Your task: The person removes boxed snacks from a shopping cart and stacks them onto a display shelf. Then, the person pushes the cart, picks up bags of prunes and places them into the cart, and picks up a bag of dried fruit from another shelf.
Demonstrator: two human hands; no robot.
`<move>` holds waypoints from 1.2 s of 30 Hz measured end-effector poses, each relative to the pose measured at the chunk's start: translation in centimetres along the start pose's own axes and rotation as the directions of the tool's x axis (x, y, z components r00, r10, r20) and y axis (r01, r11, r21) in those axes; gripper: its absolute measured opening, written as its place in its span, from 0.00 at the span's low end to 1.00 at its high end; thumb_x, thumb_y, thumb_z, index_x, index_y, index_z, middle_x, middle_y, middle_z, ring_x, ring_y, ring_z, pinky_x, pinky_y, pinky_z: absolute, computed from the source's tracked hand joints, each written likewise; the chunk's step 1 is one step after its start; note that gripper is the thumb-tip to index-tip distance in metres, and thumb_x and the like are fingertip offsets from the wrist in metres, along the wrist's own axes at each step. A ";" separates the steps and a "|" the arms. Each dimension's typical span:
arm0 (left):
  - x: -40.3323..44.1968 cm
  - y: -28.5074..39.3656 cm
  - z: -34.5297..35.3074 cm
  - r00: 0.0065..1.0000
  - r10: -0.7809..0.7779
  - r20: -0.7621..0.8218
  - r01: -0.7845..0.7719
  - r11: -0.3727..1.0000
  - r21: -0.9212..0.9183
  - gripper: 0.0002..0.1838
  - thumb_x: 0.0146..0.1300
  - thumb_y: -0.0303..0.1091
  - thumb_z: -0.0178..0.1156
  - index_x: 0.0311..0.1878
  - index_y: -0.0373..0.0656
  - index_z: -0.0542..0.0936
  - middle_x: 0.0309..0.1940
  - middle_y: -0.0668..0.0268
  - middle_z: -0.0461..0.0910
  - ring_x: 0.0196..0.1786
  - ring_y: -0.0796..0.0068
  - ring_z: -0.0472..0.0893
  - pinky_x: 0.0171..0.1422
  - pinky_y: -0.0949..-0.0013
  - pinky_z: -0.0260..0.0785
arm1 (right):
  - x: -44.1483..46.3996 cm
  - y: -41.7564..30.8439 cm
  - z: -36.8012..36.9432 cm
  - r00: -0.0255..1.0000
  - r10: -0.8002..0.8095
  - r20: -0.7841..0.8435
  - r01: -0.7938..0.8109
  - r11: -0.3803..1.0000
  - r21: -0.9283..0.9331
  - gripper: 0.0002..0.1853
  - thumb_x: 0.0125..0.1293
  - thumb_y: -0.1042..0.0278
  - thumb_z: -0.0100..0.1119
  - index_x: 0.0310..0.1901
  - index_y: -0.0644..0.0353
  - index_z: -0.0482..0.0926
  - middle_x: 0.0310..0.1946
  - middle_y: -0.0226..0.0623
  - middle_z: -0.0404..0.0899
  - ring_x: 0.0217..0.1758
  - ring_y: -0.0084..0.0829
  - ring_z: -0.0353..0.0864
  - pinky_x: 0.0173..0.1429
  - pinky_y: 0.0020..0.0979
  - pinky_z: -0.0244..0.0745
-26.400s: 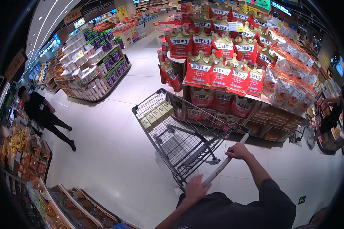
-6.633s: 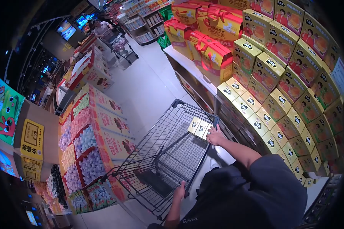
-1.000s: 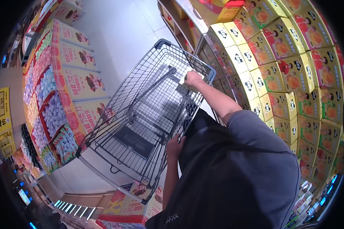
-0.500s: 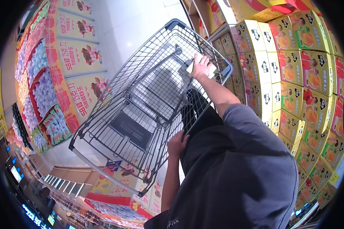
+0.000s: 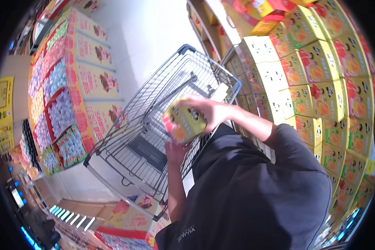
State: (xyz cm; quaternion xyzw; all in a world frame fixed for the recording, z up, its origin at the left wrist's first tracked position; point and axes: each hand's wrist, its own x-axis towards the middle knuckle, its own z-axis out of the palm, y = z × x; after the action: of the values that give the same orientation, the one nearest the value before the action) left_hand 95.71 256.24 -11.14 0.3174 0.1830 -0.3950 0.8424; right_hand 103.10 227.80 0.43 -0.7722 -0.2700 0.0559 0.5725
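A yellow carton (image 5: 184,123) with a printed orange-and-red front is held over the middle of a wire shopping cart (image 5: 133,110). Gripping its upper right side is my right hand (image 5: 206,111), slightly blurred. At the carton's lower edge, my left hand (image 5: 177,152) has its fingers against it; the fingertips are partly hidden and smeared. A pale box (image 5: 219,92) shows at the cart's far right end. Inside the cart, a dark plate (image 5: 148,153) lies near the handle (image 5: 116,191).
Stacked yellow cartons (image 5: 316,62) rise along the right side. On the left stands a display of wrapped sweets (image 5: 62,110) with printed yellow panels (image 5: 98,83). Another sweets display (image 5: 131,216) is behind the cart handle. White floor (image 5: 141,37) runs along the aisle.
My right hand has moved from the pale box at the cart's far end to over the cart's middle, now with a yellow carton. My left hand has left the cart's rim for the carton.
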 end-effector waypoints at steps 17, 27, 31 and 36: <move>5.6 -3.7 9.2 0.791 0.059 0.609 -0.501 0.634 0.589 0.55 0.50 0.51 0.74 0.70 0.33 0.52 0.64 0.53 0.64 0.65 0.62 0.68 0.69 0.60 0.60 | -15.7 -14.6 0.2 0.645 0.336 -0.686 -0.494 0.869 -0.038 0.44 0.43 0.64 0.73 0.65 0.57 0.65 0.57 0.43 0.74 0.61 0.41 0.73 0.66 0.37 0.67; 10.7 -5.7 2.7 0.940 -0.003 0.342 -0.340 -0.124 0.932 0.32 0.61 0.31 0.62 0.67 0.34 0.64 0.64 0.48 0.68 0.66 0.53 0.68 0.71 0.61 0.57 | -30.8 -29.8 -2.3 0.021 -0.010 -1.000 -0.988 0.154 -0.022 0.42 0.38 0.72 0.68 0.62 0.48 0.69 0.55 0.37 0.76 0.57 0.42 0.76 0.62 0.40 0.73; 12.3 -5.4 0.9 0.953 -0.022 0.303 -0.294 0.178 0.939 0.27 0.66 0.28 0.57 0.67 0.34 0.66 0.62 0.50 0.71 0.63 0.60 0.72 0.68 0.65 0.60 | -34.0 -28.2 -4.1 0.046 -0.034 -0.998 -0.999 0.018 -0.047 0.39 0.45 0.70 0.66 0.64 0.46 0.67 0.57 0.35 0.74 0.60 0.41 0.73 0.63 0.40 0.71; 12.6 -5.4 -0.7 0.937 0.005 0.350 -0.347 0.133 0.928 0.26 0.67 0.30 0.56 0.67 0.34 0.66 0.62 0.51 0.72 0.62 0.63 0.73 0.67 0.67 0.60 | -35.2 -25.7 -5.2 0.133 -0.078 -0.988 -0.991 -0.021 -0.131 0.35 0.52 0.66 0.65 0.65 0.48 0.66 0.60 0.38 0.68 0.65 0.40 0.67 0.64 0.41 0.68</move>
State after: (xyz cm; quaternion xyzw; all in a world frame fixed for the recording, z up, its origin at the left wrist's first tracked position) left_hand 99.27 247.12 -20.79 0.7502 -0.2691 -0.3532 0.4899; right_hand 66.25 211.54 17.83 -0.8583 0.4545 -0.2357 -0.0335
